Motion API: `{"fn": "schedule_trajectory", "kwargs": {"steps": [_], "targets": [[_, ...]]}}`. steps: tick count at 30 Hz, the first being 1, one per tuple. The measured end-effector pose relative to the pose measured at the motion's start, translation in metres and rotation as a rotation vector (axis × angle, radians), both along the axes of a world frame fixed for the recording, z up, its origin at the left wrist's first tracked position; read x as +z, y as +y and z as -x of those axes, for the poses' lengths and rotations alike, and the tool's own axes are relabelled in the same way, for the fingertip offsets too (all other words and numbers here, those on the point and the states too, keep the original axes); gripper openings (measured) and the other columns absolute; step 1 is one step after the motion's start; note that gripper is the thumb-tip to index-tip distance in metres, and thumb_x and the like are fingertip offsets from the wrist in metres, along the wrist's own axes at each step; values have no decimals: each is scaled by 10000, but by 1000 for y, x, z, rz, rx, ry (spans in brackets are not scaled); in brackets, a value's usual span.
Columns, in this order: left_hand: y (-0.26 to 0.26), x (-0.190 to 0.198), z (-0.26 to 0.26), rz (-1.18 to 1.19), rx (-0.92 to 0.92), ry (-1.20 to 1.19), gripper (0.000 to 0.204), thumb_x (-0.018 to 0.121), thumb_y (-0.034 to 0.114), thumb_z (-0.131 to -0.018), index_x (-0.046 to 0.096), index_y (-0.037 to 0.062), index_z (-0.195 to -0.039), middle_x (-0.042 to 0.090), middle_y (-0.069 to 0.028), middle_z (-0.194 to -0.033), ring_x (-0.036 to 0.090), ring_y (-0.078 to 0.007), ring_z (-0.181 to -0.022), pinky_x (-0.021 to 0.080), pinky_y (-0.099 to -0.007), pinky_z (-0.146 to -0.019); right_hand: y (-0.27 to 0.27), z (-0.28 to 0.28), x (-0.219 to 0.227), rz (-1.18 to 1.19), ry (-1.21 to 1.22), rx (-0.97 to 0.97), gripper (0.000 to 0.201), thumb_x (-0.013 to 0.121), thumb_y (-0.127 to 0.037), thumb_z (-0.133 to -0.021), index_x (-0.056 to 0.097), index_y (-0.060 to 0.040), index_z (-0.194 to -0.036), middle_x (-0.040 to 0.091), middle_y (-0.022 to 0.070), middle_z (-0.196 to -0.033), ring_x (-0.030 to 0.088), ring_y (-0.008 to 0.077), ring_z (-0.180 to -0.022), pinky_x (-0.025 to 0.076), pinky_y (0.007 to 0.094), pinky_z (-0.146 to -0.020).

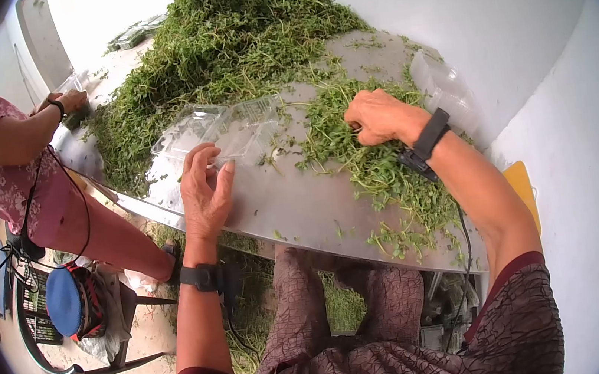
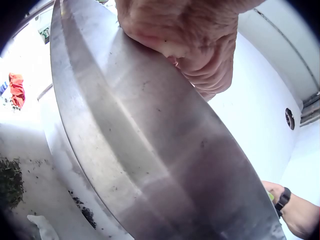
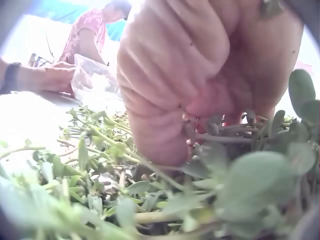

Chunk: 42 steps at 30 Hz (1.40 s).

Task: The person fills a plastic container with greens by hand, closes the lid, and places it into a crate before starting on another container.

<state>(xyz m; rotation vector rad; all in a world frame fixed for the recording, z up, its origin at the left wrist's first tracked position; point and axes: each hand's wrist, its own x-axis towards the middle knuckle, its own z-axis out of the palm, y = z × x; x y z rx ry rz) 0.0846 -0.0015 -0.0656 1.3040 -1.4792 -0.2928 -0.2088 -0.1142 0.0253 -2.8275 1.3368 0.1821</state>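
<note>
My right hand (image 1: 384, 117) is down in a loose pile of leafy green sprigs (image 1: 336, 119). Its fingers (image 3: 160, 135) curl round some of the stems, with small rounded leaves close about them in the right wrist view. At the near edge of an opened clear plastic clamshell box (image 1: 244, 130) is my left hand (image 1: 203, 191), fingers loosely bent and thumb apart from them. From the right, the same left hand (image 3: 55, 77) appears right beside the clear box (image 3: 92, 80). In the left wrist view the left hand (image 2: 185, 40) hides its own fingertips.
A large heap of greens (image 1: 221, 39) covers the back of the metal table (image 1: 295, 210). More clear boxes (image 1: 445, 90) stand at the right by the wall. At left another person (image 1: 33, 152) handles a box, near a chair (image 1: 35, 346). Greens (image 1: 344, 308) also lie below the table.
</note>
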Motion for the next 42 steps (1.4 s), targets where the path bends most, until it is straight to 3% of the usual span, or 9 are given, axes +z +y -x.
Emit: {"fn": "schedule_trajectory", "kwargs": {"steps": [3,5,7,8,11,12,18,25,42], "targets": [[0,-1,-2,2,-11,-8,336,628,248,-829,582,7,-1060,561,-134,-1182,598,-255,-968,502,-342,-791,8,31,-12,63,155,28,85,550,-4,-484,543,-27,-566,545,129,-646,527,331,-750,383,448,-568],[2,2,-1,8,-46,-15,335,629,254,-833,585,10,-1057,552,-133,-1201,596,-250,-966,502,-342,-793,28,55,-20,148,-64,180,77,543,-1,-459,488,-31,-505,492,117,-604,513,315,-729,361,447,-586],[2,2,-2,5,-49,-32,349,632,276,-835,587,23,-1071,534,-129,-1240,596,-247,-967,502,-341,-799,49,62,-13,187,-97,124,113,506,40,-470,406,1,-508,449,147,-619,538,338,-919,415,391,-788],[1,0,-1,22,-41,-59,371,631,293,-837,582,36,-1099,515,-125,-1272,594,-248,-968,502,-340,-802,58,62,-3,89,75,16,70,504,66,-530,505,0,-553,576,141,-753,530,347,-1071,388,435,-958],[-1,-2,-2,36,-20,-119,513,616,358,-849,504,98,-1276,416,-112,-1393,580,-255,-981,497,-371,-838,80,76,-5,186,1,-21,140,536,48,-634,640,-6,-711,649,130,-1019,471,328,-1225,307,463,-1088],[-1,-1,-2,29,-26,-105,525,616,363,-850,493,104,-1290,411,-114,-1398,576,-254,-997,493,-376,-850,88,81,-4,194,-35,13,242,603,-28,-729,680,-15,-958,595,112,-1236,409,323,-1301,226,495,-1136],[-5,-4,-5,28,-38,-152,486,599,305,-897,470,101,-1320,373,-135,-1422,542,-247,-1094,488,-354,-863,155,94,19,393,-300,67,375,693,-125,-741,634,-38,-1101,547,134,-1290,425,328,-1275,299,492,-1084],[-5,-6,-5,44,9,-201,448,565,296,-910,493,119,-1315,431,-89,-1397,561,-203,-1009,485,-327,-838,213,131,-3,181,-344,4,407,703,-138,-725,614,-32,-1108,510,147,-1315,423,334,-1269,346,471,-1039],[-5,-6,-6,-6,32,-246,448,572,292,-901,503,81,-1290,429,-103,-1384,546,-173,-898,484,-320,-827,216,142,-25,95,-346,-61,291,666,-82,-780,633,-22,-1063,567,154,-1243,527,319,-1136,411,417,-952]]}}
